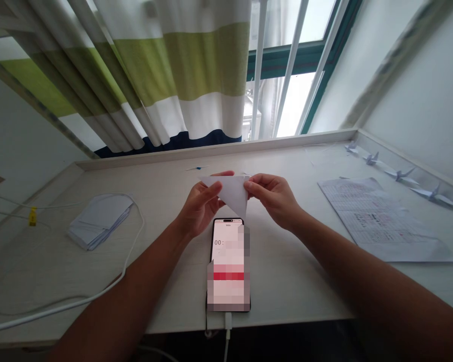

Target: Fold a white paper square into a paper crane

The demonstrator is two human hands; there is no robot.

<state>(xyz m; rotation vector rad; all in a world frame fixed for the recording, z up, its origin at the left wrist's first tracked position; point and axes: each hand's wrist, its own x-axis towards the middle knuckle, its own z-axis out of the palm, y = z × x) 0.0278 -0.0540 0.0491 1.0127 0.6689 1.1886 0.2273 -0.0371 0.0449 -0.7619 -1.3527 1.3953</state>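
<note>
Between my two hands is a sheet of white paper (232, 193) folded into a triangle, its long edge on top and one corner pointing down. My left hand (204, 203) grips its left part, thumb on the front face and fingers behind. At the upper right corner, my right hand (274, 196) pinches the paper between thumb and index finger. Just below the paper lies a phone (228, 256) with a lit screen, partly pixelated, and a white cable (228, 322) plugged into its lower end.
Left on the white desk (166, 301) is a stack of paper (100, 218) beside a looping white cable (139, 226). A written sheet (377, 221) lies on the right. Several folded paper cranes (400, 174) line the right ledge. A small blue-tipped item (198, 168) lies near the back.
</note>
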